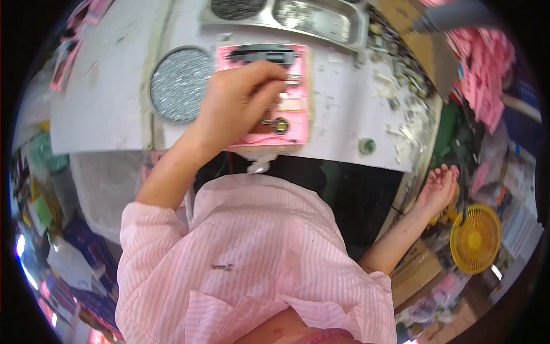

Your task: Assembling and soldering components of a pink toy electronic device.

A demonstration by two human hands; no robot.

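Note:
My left hand (243, 103) reaches over a pink panel (298, 133) at the table's front edge. Its thumb and index finger are pinched together beside a small metal piece (294, 80) on the panel; what they grip, if anything, is too small to make out. A dark grey slotted part (263, 55) lies along the panel's far end, and a small round dark part with a yellowish middle (281, 126) sits near its close end. Out past the table's right side, my right hand (440, 186) is palm up with loosely curled, parted fingers. A pink spot shows at one fingertip.
Left of the panel stands a round dish of thin metal pins (182, 84). A steel compartment tray (321, 23) is behind it. Small parts (409, 86) are scattered along the table's right edge. Pink pieces (481, 74) hang at far right, above a yellow fan (475, 239).

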